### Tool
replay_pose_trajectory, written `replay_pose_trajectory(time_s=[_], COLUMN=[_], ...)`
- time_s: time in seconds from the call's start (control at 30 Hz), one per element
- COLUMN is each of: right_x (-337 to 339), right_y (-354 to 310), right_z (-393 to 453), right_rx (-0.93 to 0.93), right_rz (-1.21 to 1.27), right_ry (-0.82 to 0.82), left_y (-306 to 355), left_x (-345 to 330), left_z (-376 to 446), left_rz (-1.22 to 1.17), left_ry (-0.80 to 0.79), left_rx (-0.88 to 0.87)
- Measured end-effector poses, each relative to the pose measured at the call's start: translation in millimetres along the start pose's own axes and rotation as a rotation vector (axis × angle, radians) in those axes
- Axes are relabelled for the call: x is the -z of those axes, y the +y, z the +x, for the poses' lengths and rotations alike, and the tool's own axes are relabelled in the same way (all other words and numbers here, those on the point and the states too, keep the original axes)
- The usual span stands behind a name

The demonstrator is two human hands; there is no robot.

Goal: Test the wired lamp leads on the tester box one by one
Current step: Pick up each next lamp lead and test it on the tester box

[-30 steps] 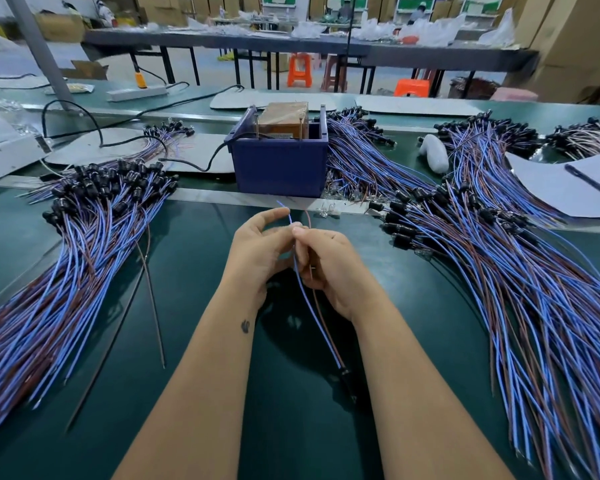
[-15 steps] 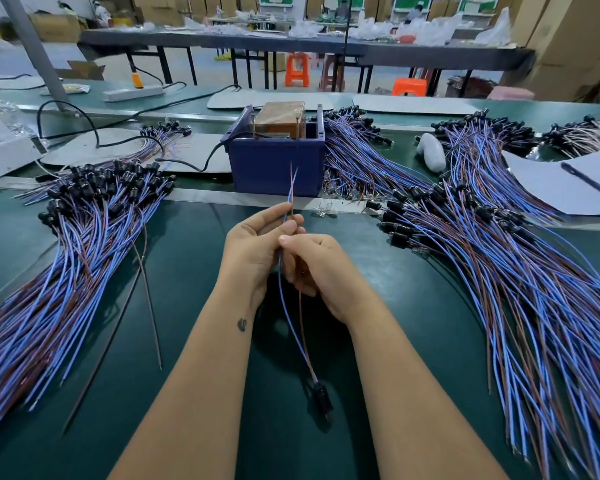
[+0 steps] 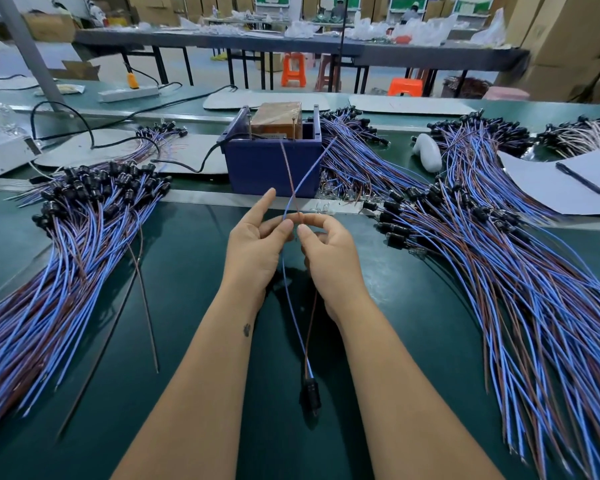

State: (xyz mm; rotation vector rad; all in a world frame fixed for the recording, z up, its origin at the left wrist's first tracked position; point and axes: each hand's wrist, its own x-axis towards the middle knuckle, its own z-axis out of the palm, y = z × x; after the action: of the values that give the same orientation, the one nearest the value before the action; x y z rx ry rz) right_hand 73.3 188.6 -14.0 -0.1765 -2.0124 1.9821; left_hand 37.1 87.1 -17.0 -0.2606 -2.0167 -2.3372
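Observation:
One lamp lead (image 3: 297, 327) with a blue and a brown wire runs between my hands; its black lamp holder (image 3: 310, 393) hangs low near the green table. My left hand (image 3: 253, 247) pinches the blue wire, index finger stretched out. My right hand (image 3: 329, 251) pinches the brown wire between thumb and forefinger. The two free wire ends cross above my fingers and spread apart, pointing up toward the blue tester box (image 3: 272, 164), which carries a brown block and two upright metal pins. The wire tips stop short of the pins.
A big bundle of leads (image 3: 66, 258) lies at the left, another (image 3: 520, 278) fans out at the right. Loose brown wires (image 3: 146, 306) lie left of my arm. A paper sheet (image 3: 548, 188) with a pen, a white object (image 3: 428, 152) and a black cable (image 3: 201, 161) are near the box.
The wire ends have slid further up through my fingers and spread into a V toward the box. The lamp holder has risen off the table nearer my hands.

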Motion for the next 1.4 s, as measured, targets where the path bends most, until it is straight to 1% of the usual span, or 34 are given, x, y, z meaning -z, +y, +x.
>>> replay_pose_trajectory(time_s=[0.1,0.27,0.43,0.6,0.9,1.2,1.4], right_x=[1,5,7,6,6,5,6], right_y=[-2,-3,-2,0,2,2,3], right_z=[1,2,4,7,11,9,9], right_rx=[0.038,0.001,0.003,0.010,-0.001,0.028,0.030], right_rz=[-0.021,0.045,0.059,0.036,0.029,0.029,0.034], right_ry=[0.041,0.109,0.131,0.145,0.162,0.122,0.119], left_y=[2,4,4,3,3,3,3], left_x=[0,1,4,9,16,23,26], left_z=[0,1,2,5,8,11,13], left_rz=[0.027,-0.039,-0.008,-0.046,-0.064,-0.074,-0.070], left_ry=[0.051,0.181,0.272,0.360,0.390,0.428,0.416], left_rx=[0.004,0.071,0.043,0.047,0.061,0.071,0.088])
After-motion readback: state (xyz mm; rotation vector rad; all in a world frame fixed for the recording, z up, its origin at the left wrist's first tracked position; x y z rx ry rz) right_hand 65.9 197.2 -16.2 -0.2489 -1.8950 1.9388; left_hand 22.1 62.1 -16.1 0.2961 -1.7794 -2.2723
